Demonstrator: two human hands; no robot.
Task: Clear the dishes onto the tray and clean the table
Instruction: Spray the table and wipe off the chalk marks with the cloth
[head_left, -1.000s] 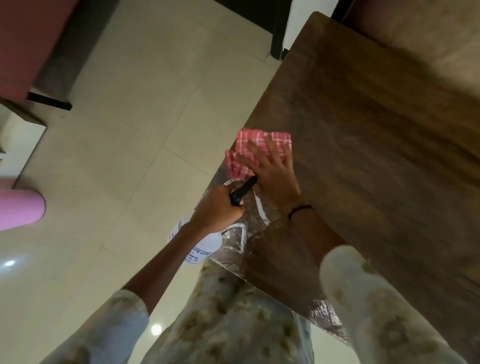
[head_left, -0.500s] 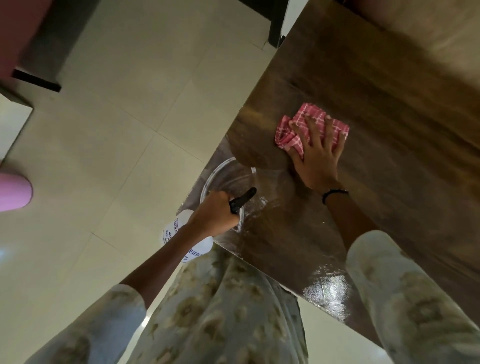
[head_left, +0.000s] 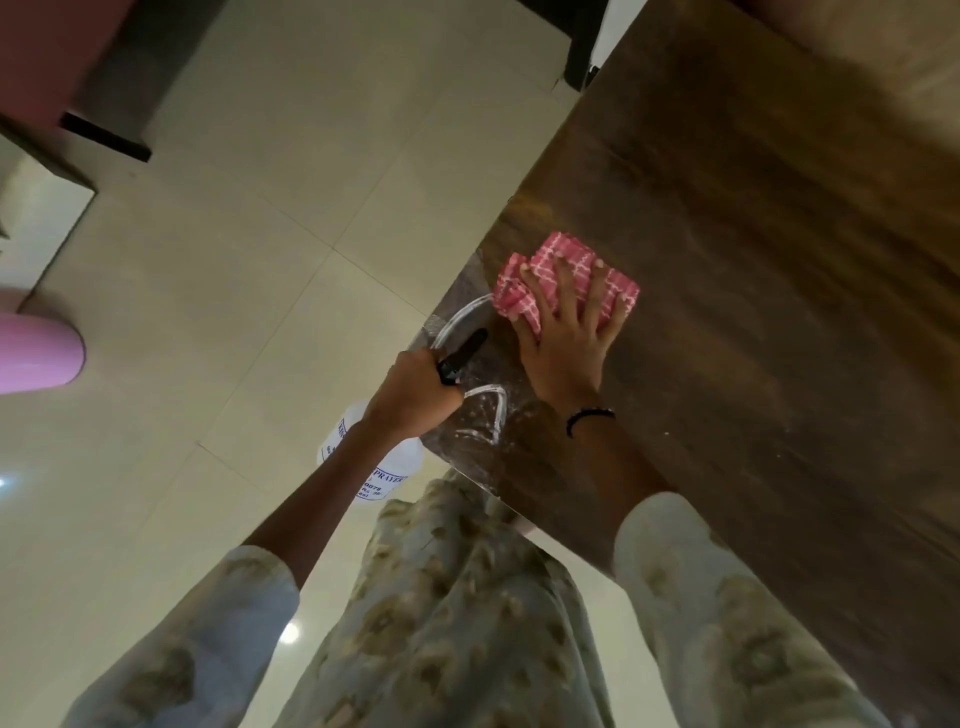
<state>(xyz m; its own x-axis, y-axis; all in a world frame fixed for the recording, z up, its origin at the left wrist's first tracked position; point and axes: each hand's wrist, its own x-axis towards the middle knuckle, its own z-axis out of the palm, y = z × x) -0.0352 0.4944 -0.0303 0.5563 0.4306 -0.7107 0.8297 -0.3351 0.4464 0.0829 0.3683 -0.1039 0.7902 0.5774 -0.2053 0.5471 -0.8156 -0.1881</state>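
Red-checked cloth (head_left: 566, 283) is pressed flat under the right hand (head_left: 563, 338), fingers spread, near the table (head_left: 753, 312) edge; the spray bottle (head_left: 371, 460) is gripped by the left hand (head_left: 415, 397). Wiped too far, the cloth could be pushed over the edge.

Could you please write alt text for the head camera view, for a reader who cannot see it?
A person's right hand presses a red checked cloth flat on a dark wooden table near its corner. Their left hand grips a white spray bottle by its black trigger at the table's edge, above a pale tiled floor.
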